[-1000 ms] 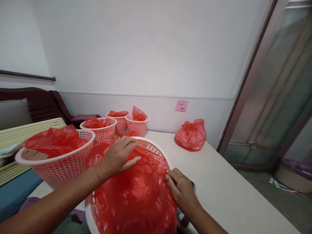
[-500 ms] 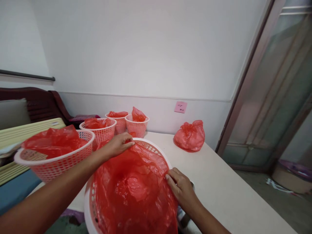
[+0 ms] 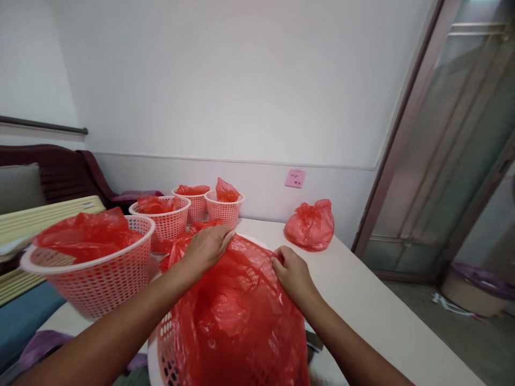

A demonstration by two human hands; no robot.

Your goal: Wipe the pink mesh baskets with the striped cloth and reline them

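Note:
A red plastic bag (image 3: 233,316) spreads across the inside of a pale pink perforated basket (image 3: 163,343), close in front of me. My left hand (image 3: 211,244) pinches the bag's edge at the far left of the opening. On the right, my right hand (image 3: 293,271) is closed on the same edge, and the film is stretched between the two hands. The bag covers most of the basket's rim. A larger pink basket (image 3: 108,284) with a red bag in it stands left of my left forearm.
Further back stand three smaller baskets (image 3: 164,221) lined with red bags. A bunched red bag (image 3: 309,228) sits on the white table (image 3: 362,300) by the wall. A pink note (image 3: 295,178) is stuck above it. A bin (image 3: 477,289) stands on the floor at right.
Both hands have lifted the bag's edge off the basket's rim and drawn it taut. My right hand has moved up, and my left hand slightly right.

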